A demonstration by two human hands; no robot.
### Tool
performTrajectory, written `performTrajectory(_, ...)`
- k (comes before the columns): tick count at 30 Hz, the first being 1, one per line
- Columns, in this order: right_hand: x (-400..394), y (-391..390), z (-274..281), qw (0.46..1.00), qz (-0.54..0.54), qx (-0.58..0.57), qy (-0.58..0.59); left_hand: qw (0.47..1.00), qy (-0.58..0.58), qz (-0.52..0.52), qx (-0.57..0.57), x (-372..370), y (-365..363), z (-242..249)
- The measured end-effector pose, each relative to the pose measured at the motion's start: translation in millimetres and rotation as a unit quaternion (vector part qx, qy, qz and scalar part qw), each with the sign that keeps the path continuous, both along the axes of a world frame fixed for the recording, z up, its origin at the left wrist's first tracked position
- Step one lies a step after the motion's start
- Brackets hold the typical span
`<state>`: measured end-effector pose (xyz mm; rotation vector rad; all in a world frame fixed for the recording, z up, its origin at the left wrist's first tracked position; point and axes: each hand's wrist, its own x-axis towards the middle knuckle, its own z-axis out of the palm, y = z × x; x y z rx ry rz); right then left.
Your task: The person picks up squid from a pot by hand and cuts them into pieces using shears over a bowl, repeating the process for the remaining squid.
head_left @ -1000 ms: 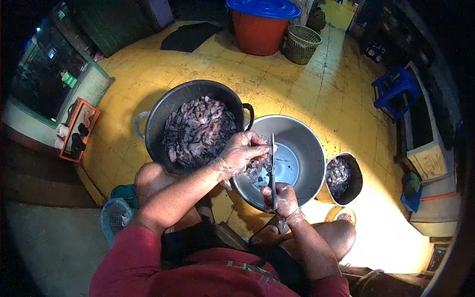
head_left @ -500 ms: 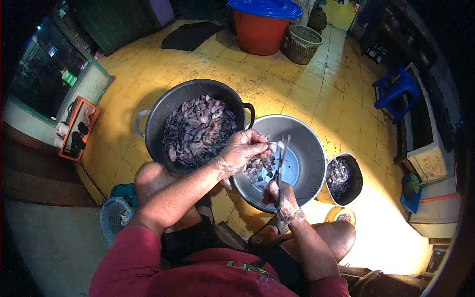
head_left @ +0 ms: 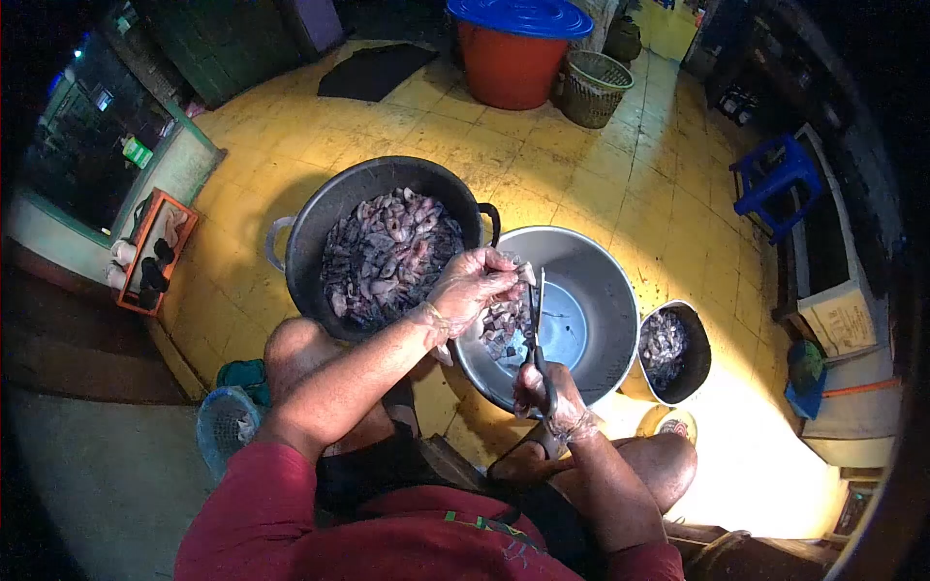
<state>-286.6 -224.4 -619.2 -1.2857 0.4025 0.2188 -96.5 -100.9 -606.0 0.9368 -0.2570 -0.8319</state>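
My left hand [head_left: 470, 295], in a clear plastic glove, pinches a small pale piece of squid [head_left: 526, 274] above the left side of a grey basin [head_left: 625, 334]. My right hand [head_left: 552, 392], also gloved, is wrapped round the handles of a pair of scissors [head_left: 537, 315]. The blades point away from me and lie against or very close to the squid; exact contact is hard to see. Cut squid pieces [head_left: 506, 334] lie at the basin's left side, partly hidden by my left hand. Left of the basin, a black tub [head_left: 310, 228] holds a heap of squid [head_left: 392, 252].
A smaller container [head_left: 702, 363] with more squid [head_left: 663, 344] stands right of the basin. Farther off are a red tub [head_left: 513, 68] with a blue lid, a woven basket [head_left: 593, 92] and a blue stool [head_left: 778, 184]. An orange rack [head_left: 155, 252] stands left.
The scissors have swung left, bringing their blades to the squid piece in my left hand. My left hand has shifted slightly left and up.
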Motion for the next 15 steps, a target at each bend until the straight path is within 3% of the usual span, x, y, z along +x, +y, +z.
performTrajectory(2, 0.1, -1.3, -5.3, 0.996, 0.035, -0.077, 0.001, 1.000, 0.004, 0.002, 0.008, -1.6, -1.0, 1.0)
performTrajectory(9, 1.3, 3.8, 9.0, 0.999, 0.002, -0.043, 0.030, 0.998, -0.024, -0.027, 0.048, -8.6, -4.0, -4.5)
performTrajectory(15, 2.3, 5.5, 10.5, 0.992, -0.006, -0.097, 0.086, 0.998, -0.028, -0.026, 0.057, -6.2, -4.1, -9.5)
